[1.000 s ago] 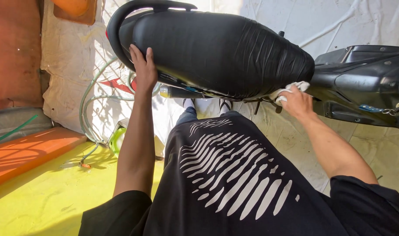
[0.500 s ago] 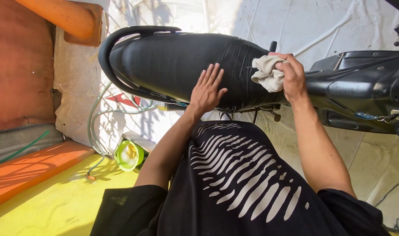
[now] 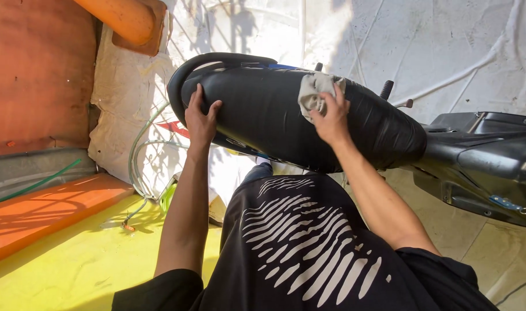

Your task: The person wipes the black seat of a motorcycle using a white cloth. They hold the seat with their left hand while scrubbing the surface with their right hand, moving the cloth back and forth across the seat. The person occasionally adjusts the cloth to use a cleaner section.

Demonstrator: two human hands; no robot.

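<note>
Pale cloth (image 3: 316, 92): bunched and pressed onto the top of the black motorcycle seat (image 3: 274, 124), near the seat's middle. It is gripped by the curled fingers (image 3: 326, 106) of the right hand (image 3: 331, 118), knuckles up, apparently so that pressure can be put through it onto the vinyl. At nine o'clock from the cloth, the left hand (image 3: 200, 118) is laid on the seat's rear end, fingers narrowly spread and empty, thumb wrapped over the edge, likely as a brace. A black grab rail (image 3: 217, 59) is seen curving behind the seat. Dark bodywork (image 3: 482, 152) lies at three o'clock. A coiled hose (image 3: 139, 161) rests on white sheeting at eight o'clock.
</note>
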